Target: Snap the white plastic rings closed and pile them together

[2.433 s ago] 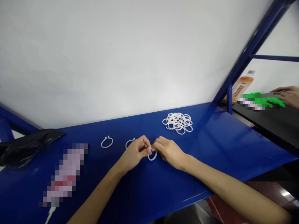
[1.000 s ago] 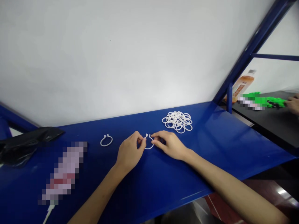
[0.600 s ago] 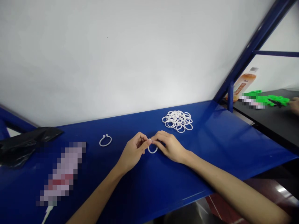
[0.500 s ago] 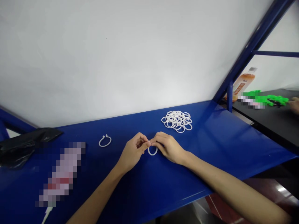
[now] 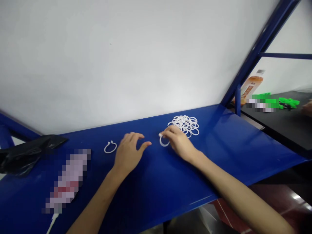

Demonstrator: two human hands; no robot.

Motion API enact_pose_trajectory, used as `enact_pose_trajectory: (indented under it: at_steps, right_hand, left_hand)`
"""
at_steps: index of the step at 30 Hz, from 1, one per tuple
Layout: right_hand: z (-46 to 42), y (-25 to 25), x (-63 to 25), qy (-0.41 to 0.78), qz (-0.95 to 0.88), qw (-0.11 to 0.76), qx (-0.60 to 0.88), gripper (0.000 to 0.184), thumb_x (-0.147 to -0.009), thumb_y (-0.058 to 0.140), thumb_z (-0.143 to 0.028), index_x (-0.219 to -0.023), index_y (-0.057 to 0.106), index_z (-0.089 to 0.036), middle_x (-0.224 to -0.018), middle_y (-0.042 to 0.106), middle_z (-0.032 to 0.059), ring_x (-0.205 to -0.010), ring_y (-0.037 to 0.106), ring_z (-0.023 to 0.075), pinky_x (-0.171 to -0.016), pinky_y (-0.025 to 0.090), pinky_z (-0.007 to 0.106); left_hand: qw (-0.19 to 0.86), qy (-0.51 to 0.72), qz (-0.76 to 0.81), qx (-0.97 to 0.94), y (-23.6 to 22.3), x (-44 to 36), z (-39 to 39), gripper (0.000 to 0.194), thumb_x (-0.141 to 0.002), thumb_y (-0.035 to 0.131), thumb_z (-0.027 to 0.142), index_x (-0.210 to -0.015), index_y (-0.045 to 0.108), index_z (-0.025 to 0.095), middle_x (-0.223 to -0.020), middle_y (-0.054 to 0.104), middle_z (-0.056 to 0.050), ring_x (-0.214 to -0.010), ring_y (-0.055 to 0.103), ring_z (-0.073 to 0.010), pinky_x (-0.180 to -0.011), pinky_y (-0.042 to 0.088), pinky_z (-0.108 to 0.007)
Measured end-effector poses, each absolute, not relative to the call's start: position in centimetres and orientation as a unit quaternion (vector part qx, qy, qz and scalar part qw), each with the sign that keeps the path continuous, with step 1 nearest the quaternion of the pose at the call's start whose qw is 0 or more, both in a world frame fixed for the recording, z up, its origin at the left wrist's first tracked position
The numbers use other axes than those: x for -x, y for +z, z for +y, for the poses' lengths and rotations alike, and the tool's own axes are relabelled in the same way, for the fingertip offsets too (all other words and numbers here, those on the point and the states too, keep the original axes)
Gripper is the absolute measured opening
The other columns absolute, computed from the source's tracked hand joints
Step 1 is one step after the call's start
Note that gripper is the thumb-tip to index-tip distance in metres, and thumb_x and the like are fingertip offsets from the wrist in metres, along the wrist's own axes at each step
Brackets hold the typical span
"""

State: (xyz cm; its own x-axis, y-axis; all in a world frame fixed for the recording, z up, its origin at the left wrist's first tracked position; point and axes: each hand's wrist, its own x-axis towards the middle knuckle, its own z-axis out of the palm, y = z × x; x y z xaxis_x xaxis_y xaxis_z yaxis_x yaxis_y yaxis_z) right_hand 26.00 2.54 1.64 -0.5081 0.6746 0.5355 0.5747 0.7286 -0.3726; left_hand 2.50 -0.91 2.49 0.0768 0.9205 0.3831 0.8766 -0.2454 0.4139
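Between the fingers of my right hand (image 5: pixel 179 143) is a white plastic ring (image 5: pixel 164 144), held just in front of a pile of white rings (image 5: pixel 186 121). Part of the held ring is hidden behind my fingers. My left hand (image 5: pixel 130 148) is open and holds nothing, its thumb and fingers spread apart above the table. Just left of it, a single white ring (image 5: pixel 110 151) with its knobbed ends apart lies on the blue table (image 5: pixel 156 201).
A black plastic bag (image 5: pixel 31 149) and a blurred-out object (image 5: pixel 70 175) with a white cable (image 5: pixel 51 224) lie at left. On a black table beyond the blue frame are an orange bottle (image 5: pixel 252 86) and green items (image 5: pixel 289 103). Another person's hand (image 5: pixel 307 109) shows there.
My hands have come apart. The left has let go of the ring and moved left, opening, while the right has carried the ring up toward the pile.
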Motion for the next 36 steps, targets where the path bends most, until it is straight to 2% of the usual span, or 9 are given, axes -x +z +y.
enact_pose_trajectory:
  at_steps: [1, 3, 5, 10, 19, 22, 28, 33, 36]
  right_hand:
    - [3.6, 1.6, -27.0, 0.055, -0.835, 0.35, 0.42, 0.036, -0.093, 0.041, -0.009, -0.116, 0.065, -0.024, -0.109, 0.061, 0.0065, -0.095, 0.056, 0.0186, -0.082, 0.048, 0.031]
    - [5.8, 1.5, -29.2, 0.038, -0.797, 0.366, 0.478, 0.033, -0.095, 0.04, -0.013, -0.115, 0.066, -0.019, -0.107, 0.06, 0.01, -0.092, 0.056, 0.0215, -0.081, 0.048, 0.035]
    - [7.6, 1.3, -31.4, 0.01, -0.746, 0.378, 0.549, 0.029, -0.096, 0.042, -0.019, -0.106, 0.069, -0.014, -0.098, 0.062, 0.0124, -0.085, 0.056, 0.023, -0.078, 0.047, 0.037]
    - [9.5, 0.5, -34.0, -0.071, -0.713, 0.345, 0.606, 0.021, -0.09, 0.052, -0.017, -0.099, 0.071, -0.016, -0.096, 0.069, 0.0122, -0.089, 0.054, 0.0276, -0.083, 0.045, 0.04]
    - [9.7, 0.0, -34.2, -0.083, -0.707, 0.348, 0.61, 0.021, -0.093, 0.055, -0.022, -0.096, 0.075, -0.018, -0.096, 0.072, 0.0107, -0.089, 0.05, 0.0277, -0.08, 0.043, 0.039]
    - [9.6, 0.1, -34.2, -0.082, -0.705, 0.343, 0.616, 0.021, -0.093, 0.056, -0.022, -0.096, 0.076, -0.017, -0.096, 0.072, 0.0108, -0.089, 0.05, 0.0276, -0.081, 0.043, 0.039]
    - [9.2, 0.6, -33.8, -0.104, -0.701, 0.359, 0.607, 0.023, -0.096, 0.053, -0.024, -0.096, 0.075, -0.016, -0.092, 0.071, 0.0115, -0.09, 0.048, 0.0281, -0.08, 0.043, 0.039]
    - [7.3, 1.8, -31.8, -0.105, -0.726, 0.4, 0.55, 0.024, -0.098, 0.052, -0.027, -0.097, 0.073, -0.018, -0.093, 0.07, 0.0111, -0.09, 0.048, 0.0281, -0.083, 0.044, 0.042]
    - [5.1, 2.3, -29.2, -0.036, -0.781, 0.398, 0.481, 0.024, -0.1, 0.05, -0.031, -0.098, 0.072, -0.02, -0.094, 0.071, 0.0095, -0.091, 0.053, 0.0264, -0.086, 0.045, 0.043]
  left_hand:
    - [-0.044, 0.256, 0.644, -0.72, 2.7, -1.9, -0.8, 0.039, -0.091, 0.051, 0.054, -0.105, 0.063, 0.019, -0.109, 0.065, -0.012, -0.107, 0.055, -0.031, -0.091, 0.043, -0.044]
    - [-0.149, 0.168, 0.715, -0.662, 2.7, -0.6, -0.7, 0.049, -0.093, 0.046, 0.055, -0.115, 0.061, 0.015, -0.116, 0.061, -0.018, -0.109, 0.052, -0.0368, -0.088, 0.043, -0.048]
    - [-0.174, 0.089, 0.748, -0.634, 2.5, 0.3, -0.7, 0.056, -0.094, 0.041, 0.058, -0.117, 0.061, 0.011, -0.115, 0.06, -0.022, -0.106, 0.053, -0.039, -0.082, 0.045, -0.049]
    - [-0.116, 0.043, 0.722, -0.68, 1.2, 0.2, -0.5, 0.058, -0.095, 0.036, 0.06, -0.11, 0.063, 0.01, -0.106, 0.064, -0.02, -0.098, 0.059, -0.0378, -0.076, 0.047, -0.046]
    - [0.019, 0.199, 0.502, -0.842, 0.9, -3.5, -1.5, 0.026, -0.097, 0.049, 0.038, -0.111, 0.065, 0.023, -0.114, 0.068, -0.008, -0.109, 0.06, -0.0268, -0.094, 0.045, -0.042]
    - [-0.011, 0.215, 0.529, -0.821, 1.1, -3.3, -1.5, 0.028, -0.099, 0.045, 0.036, -0.11, 0.066, 0.022, -0.112, 0.068, -0.008, -0.101, 0.061, -0.026, -0.09, 0.045, -0.042]
    - [-0.038, 0.194, 0.636, -0.746, -0.2, -1.8, 0.0, 0.033, -0.097, 0.044, 0.035, -0.115, 0.066, 0.018, -0.114, 0.067, -0.012, -0.106, 0.056, -0.0322, -0.087, 0.044, -0.045]
    - [0.012, 0.233, 0.614, -0.754, -1.0, -1.9, 0.8, 0.02, -0.094, 0.05, 0.03, -0.093, 0.068, 0.021, -0.102, 0.068, -0.007, -0.097, 0.056, -0.0268, -0.084, 0.042, -0.041]
    - [0.026, 0.252, 0.602, -0.757, -0.8, -2.8, 0.4, 0.018, -0.092, 0.051, 0.027, -0.078, 0.061, 0.021, -0.089, 0.067, -0.005, -0.088, 0.056, -0.0241, -0.08, 0.04, -0.039]
